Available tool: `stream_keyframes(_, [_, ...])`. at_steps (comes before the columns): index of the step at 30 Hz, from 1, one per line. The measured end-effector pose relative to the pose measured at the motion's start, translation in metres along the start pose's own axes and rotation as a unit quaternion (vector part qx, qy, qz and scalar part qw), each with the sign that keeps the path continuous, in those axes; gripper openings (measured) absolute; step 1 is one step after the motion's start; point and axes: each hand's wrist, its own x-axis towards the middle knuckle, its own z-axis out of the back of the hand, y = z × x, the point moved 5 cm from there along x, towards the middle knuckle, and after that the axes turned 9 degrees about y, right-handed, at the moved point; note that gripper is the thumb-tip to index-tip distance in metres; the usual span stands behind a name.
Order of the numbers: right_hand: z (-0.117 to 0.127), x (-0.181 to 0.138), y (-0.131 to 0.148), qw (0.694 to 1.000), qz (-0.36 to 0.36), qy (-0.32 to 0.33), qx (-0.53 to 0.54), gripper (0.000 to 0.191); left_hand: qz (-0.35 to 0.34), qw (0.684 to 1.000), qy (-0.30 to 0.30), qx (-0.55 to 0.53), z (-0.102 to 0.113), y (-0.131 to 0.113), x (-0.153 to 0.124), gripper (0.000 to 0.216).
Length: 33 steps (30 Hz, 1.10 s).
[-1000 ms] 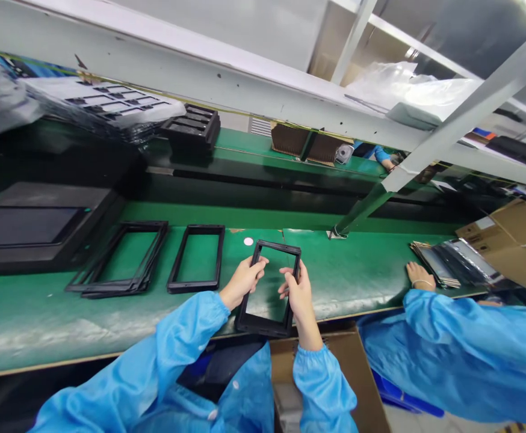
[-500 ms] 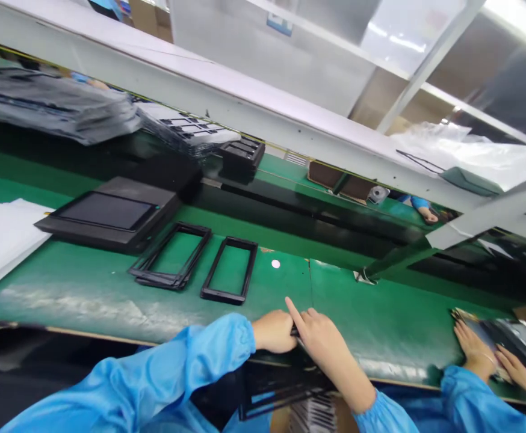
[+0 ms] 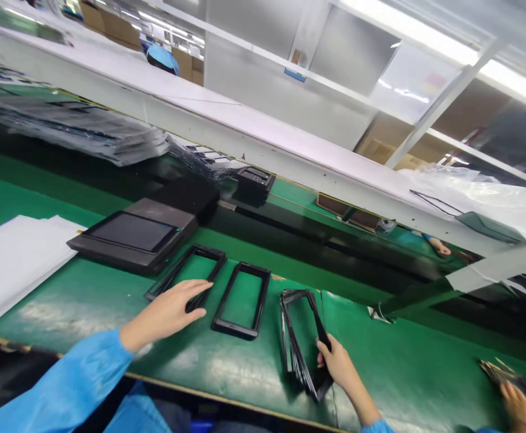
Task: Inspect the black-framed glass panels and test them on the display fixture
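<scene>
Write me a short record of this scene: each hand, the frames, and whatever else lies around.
Left hand: open, over a pile of black frames; contact unclear
Right hand: gripping a bundle of black frames, edges fanned out
Between the hands: separate black frame, flat on the green bench
Left side: dark panel on a dark box; white sheets farther left
Right edge: another person's hand, partly out of view

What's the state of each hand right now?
Left hand: open, at the frame stack; contact unclear.
Right hand: closed, holding a bundle of black frames by one side.
</scene>
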Motion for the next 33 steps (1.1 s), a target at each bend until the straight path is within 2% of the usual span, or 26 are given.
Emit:
stream_keyframes(2, [0.001, 0.015, -0.001, 0.998, -0.057, -0.003, 0.021, 0.023, 0.003, 0.998, 0.025, 0.057, -0.007, 0.036, -0.014, 0.063])
stream_keyframes(4, [0.007, 0.025, 0.001, 0.995, -0.095, -0.020, 0.023, 0.027, 0.001, 0.996, 0.039, 0.082, -0.018, 0.060, -0.021, 0.063])
stream_keyframes(8, [0.017, 0.029, 0.014, 0.990, -0.131, -0.058, -0.003, 0.028, -0.010, 0.997, 0.025, 0.077, -0.032, 0.076, -0.018, 0.049])
stream_keyframes(14, [0.002, 0.016, 0.036, 0.982, -0.159, -0.094, -0.035, 0.030, -0.054, 0.998, -0.003, 0.027, -0.039, 0.068, -0.009, 0.046])
stream_keyframes(21, [-0.015, 0.014, 0.046, 0.978, -0.153, -0.145, -0.005, 0.032, -0.073, 0.997, 0.003, 0.024, -0.047, 0.056, -0.009, 0.047])
stream_keyframes(26, [-0.010, 0.018, 0.046, 0.973, -0.147, -0.177, 0.019, 0.029, -0.076, 0.997, -0.009, 0.013, -0.052, 0.057, -0.010, 0.047])
stream_keyframes(29, [-0.004, 0.016, 0.044, 0.970, -0.134, -0.197, 0.037, 0.032, -0.087, 0.996, -0.031, 0.015, -0.049, 0.056, -0.011, 0.047])
stream_keyframes(33, [-0.003, 0.012, 0.040, 0.970, -0.119, -0.202, 0.063, 0.033, -0.109, 0.990, -0.093, 0.006, -0.037, 0.030, -0.015, 0.049])
